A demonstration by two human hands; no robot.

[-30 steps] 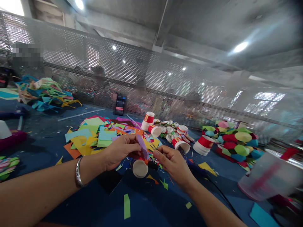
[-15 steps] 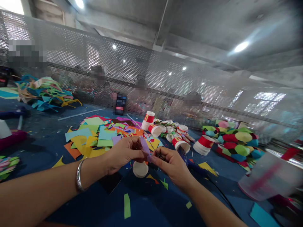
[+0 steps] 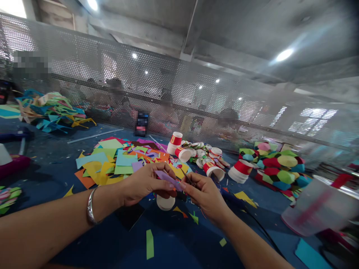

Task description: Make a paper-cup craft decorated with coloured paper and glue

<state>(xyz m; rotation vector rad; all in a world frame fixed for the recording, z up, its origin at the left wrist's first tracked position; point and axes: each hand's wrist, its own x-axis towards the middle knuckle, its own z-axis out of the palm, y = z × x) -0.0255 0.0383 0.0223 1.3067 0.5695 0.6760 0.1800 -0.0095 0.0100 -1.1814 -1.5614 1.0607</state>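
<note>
Between its thumb and fingers, my left hand pinches a strip of purple paper, which lies at a slant. A silver bangle circles that wrist. My right hand is closed round a small pair of dark scissors, their thin blades pointing up and left beside the strip; the handles are mostly hidden by the fingers. Its thumb is at the strip's right end. Under the hands, a white paper cup is partly covered by my left fingers.
Coloured paper pieces are heaped behind my left hand. Red and white paper cups stand and lie behind my right hand. A translucent bucket is at the right, near a black cable. A phone leans against the perforated metal screen.
The purple strip has tilted from nearly upright to a flatter slant, and my left fingers have shifted with it. My right hand stays nearly in place with the scissors.
</note>
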